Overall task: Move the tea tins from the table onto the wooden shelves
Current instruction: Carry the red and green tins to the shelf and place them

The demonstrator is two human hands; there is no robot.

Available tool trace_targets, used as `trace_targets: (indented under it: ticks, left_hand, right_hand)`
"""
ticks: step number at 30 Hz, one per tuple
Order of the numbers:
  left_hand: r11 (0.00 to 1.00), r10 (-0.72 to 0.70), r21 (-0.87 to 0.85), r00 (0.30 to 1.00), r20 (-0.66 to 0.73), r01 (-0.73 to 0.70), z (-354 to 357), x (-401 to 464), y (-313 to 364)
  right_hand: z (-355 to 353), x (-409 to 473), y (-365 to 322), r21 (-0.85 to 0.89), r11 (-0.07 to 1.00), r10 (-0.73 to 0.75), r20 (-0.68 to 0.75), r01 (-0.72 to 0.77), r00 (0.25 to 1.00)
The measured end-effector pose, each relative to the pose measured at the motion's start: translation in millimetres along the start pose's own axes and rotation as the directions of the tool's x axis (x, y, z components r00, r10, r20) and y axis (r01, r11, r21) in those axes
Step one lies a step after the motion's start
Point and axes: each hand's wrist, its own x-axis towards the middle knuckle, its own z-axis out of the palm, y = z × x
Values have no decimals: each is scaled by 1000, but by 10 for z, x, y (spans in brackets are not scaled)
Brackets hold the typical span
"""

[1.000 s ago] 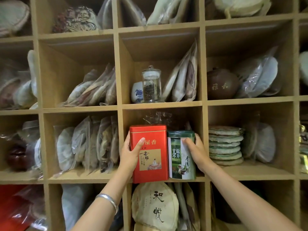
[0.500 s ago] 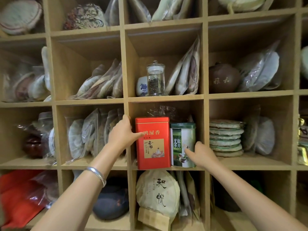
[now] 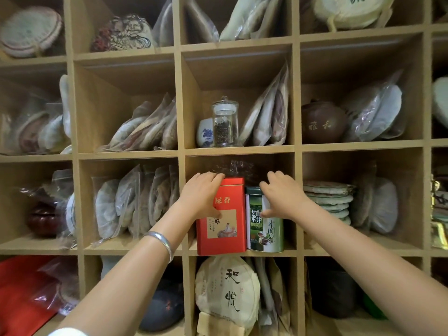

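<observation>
Left hand (image 3: pixel 202 196) laid over red tin's (image 3: pixel 224 229) top front edge, fingers curled on its lid. Right hand (image 3: pixel 281 197) gripping green tin's (image 3: pixel 265 226) top likewise. Both upright, long axes vertical, labels facing out, touching, mid-frame in wooden shelves' (image 3: pixel 242 150) centre cubby.

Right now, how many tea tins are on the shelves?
2: the red tin and the green tin stand side by side in one middle cubby; others may be hidden behind bags.
</observation>
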Motion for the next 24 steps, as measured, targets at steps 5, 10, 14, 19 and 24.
trace_targets:
  ticks: [5, 10, 14, 19, 24]
  left_hand:
    - [996, 35, -78, 999, -23, -36, 61, 27, -98]
    - [986, 52, -158, 999, 4, -51, 99, 73, -198]
    - [980, 48, -196, 999, 11, -45, 133, 104, -240]
    - [975, 59, -214, 998, -21, -62, 174, 108, -261]
    - [975, 51, -215, 998, -24, -55, 198, 152, -212]
  right_hand:
    - [106, 14, 95, 187, 982, -31, 68, 18, 997]
    - [143, 36, 160, 218, 976, -39, 107, 15, 993]
    - [180, 41, 159, 248, 969, -38, 112, 9, 993]
    - [214, 30, 187, 392, 920, -31, 108, -14, 994]
    - [208, 62, 171, 374, 927, -32, 100, -8, 995]
